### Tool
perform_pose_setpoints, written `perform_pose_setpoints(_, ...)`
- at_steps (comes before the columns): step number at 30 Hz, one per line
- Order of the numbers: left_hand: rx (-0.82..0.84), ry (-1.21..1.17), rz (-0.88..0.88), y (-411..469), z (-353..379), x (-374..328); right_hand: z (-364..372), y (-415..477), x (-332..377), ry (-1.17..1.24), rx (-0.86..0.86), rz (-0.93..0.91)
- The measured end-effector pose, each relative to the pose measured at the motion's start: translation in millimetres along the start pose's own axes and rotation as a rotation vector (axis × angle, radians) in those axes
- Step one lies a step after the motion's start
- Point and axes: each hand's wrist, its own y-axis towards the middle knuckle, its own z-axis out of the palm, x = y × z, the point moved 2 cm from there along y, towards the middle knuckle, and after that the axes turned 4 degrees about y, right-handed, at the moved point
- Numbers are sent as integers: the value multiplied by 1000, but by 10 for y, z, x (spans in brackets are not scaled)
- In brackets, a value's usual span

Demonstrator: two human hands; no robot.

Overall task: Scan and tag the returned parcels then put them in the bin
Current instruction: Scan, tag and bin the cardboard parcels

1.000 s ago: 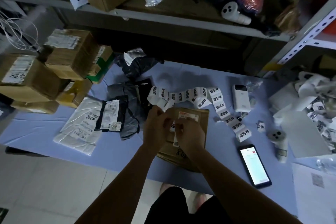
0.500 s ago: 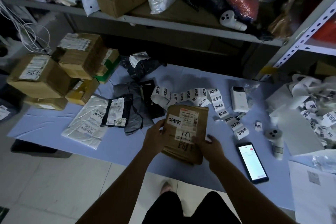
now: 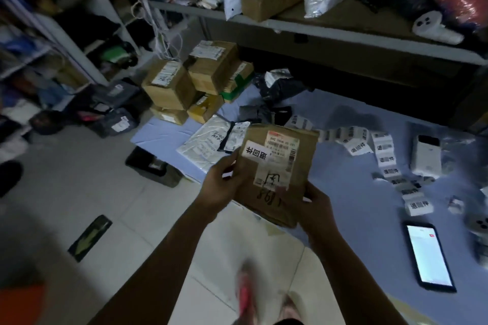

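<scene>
The left hand point(image 3: 224, 182) grips the left edge of the cardboard parcel point(image 3: 280, 174), thumb on the top face and fingers curled underneath. The right hand point(image 3: 314, 207) clamps the near right corner in the same way, so the parcel sits between them: at 3 o'clock from the left hand and 11 o'clock from the right. It is held clear of the blue-covered table point(image 3: 351, 192), over the table's near edge, face up and tipped slightly toward the person. Its long axis runs from about 6 to 12 o'clock, with the far end leaning toward 1. The white tag point(image 3: 255, 153) is already stuck on near the far left corner, beside the shipping label point(image 3: 284, 149), and its print is upside down from here. That leaves the drop into the bin. No bin can be picked out for certain. Dark containers point(image 3: 113, 116) sit on the floor at about 9 to 10 o'clock from the parcel, and if one is the bin, the left hand is nearer it.
</scene>
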Motion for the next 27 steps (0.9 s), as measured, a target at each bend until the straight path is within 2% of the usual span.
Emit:
perform_pose_setpoints(7, -112, -16, 26, -417, -1460, 378, 1503, 47, 97, -188, 174, -40)
perform_pose_setpoints(14, -261, -101, -10, -565, -3253, 1405, 3565, 75, -401, -318, 304, 45)
perform_pose_setpoints(17, -289, -47, -36, -577, -4088, 1843, 4480, 45, -641, -355, 349, 113)
perform_pose_setpoints(22, -257, -9, -125, -362, -5128, 2376, 5632, 166, -894, -380, 412, 234)
perform_pose_setpoints(27, -188, -90, -252, 360, -5823, 2933, 6466, 751, -1063, -357, 414, 269)
